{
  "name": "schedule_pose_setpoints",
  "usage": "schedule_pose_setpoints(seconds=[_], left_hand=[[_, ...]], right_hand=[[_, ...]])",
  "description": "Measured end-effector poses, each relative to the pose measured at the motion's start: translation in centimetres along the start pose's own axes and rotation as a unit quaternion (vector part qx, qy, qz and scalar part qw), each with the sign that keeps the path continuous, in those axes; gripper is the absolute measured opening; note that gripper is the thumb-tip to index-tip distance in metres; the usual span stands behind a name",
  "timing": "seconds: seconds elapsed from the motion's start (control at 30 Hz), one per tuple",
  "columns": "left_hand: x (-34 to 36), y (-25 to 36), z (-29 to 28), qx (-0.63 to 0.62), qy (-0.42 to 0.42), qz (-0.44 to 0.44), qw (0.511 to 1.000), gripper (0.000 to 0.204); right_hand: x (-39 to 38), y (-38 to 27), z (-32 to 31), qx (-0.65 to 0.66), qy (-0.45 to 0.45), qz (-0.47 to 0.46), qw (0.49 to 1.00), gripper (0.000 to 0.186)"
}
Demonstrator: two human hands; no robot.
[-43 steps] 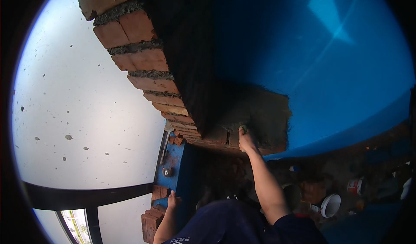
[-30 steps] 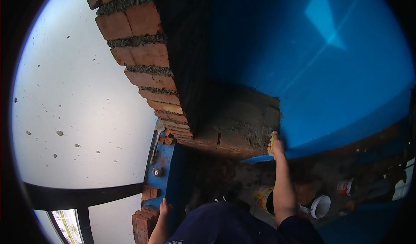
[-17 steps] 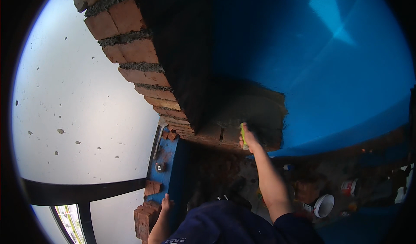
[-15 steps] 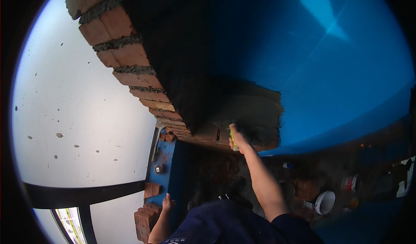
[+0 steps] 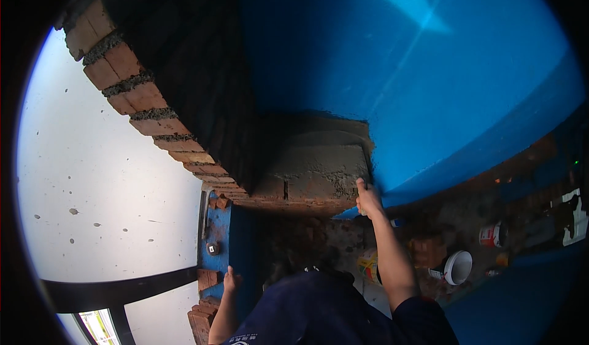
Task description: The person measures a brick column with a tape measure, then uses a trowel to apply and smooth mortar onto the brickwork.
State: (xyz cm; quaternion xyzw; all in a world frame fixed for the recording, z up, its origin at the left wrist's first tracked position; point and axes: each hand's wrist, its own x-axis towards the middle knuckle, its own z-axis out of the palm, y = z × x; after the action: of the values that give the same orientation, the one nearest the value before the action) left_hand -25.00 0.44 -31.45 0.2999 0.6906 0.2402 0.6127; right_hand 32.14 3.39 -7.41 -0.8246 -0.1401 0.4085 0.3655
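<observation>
My right hand [image 5: 368, 199] is closed around the handle of a trowel, at the right end of a brick ledge beside the blue wall. Only a sliver of the yellow-green handle shows, and the blade cannot be made out. Grey mortar [image 5: 319, 158] covers the ledge top, smooth toward the back and rough close to my hand. Bricks [image 5: 267, 190] show along the ledge's front part. Low on the left, my left hand [image 5: 230, 281] hangs near a blue sill with its thumb raised and fingers apart, nothing visible in it.
A brick wall [image 5: 144, 96] with mortar joints rises at left. The blue wall [image 5: 466, 81] bounds the right. Bricks [image 5: 207, 279] and a small dark round object [image 5: 213, 248] rest on the blue sill [image 5: 218, 225]. A white bucket [image 5: 458, 268] and other containers stand on the floor below.
My right hand has moved right with the trowel, from the middle of the ledge to its end by the blue wall. The view has shifted, and more of the mortar shows.
</observation>
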Motion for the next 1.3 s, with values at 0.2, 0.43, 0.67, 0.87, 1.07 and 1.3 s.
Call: schedule_pose_setpoints(seconds=[0.2,0.43,0.67,0.87,1.07,1.3], left_hand=[[-1.8,-5.3,-2.0,0.395,0.089,0.472,0.783,0.059],[-5.3,1.2,0.1,0.235,0.006,0.177,0.956,0.063],[1.2,1.4,-1.1,0.412,0.018,0.510,0.755,0.030],[2.8,-0.5,-1.5,0.444,0.021,0.528,0.724,0.066],[1.1,-3.1,-3.4,0.481,-0.041,0.511,0.712,0.075],[1.0,-2.6,-2.9,0.474,0.013,0.543,0.693,0.077]], right_hand=[[-4.6,4.2,0.1,0.325,-0.091,0.113,0.934,0.050],[-5.1,3.3,7.9,0.486,-0.138,0.110,0.856,0.049],[-4.6,0.0,14.7,0.385,-0.170,0.059,0.905,0.047],[-0.5,1.5,11.7,-0.102,-0.021,-0.174,0.979,0.052],[4.4,0.1,3.1,-0.042,-0.016,-0.058,0.997,0.042],[1.2,-1.0,0.0,0.108,-0.036,0.039,0.993,0.040]])
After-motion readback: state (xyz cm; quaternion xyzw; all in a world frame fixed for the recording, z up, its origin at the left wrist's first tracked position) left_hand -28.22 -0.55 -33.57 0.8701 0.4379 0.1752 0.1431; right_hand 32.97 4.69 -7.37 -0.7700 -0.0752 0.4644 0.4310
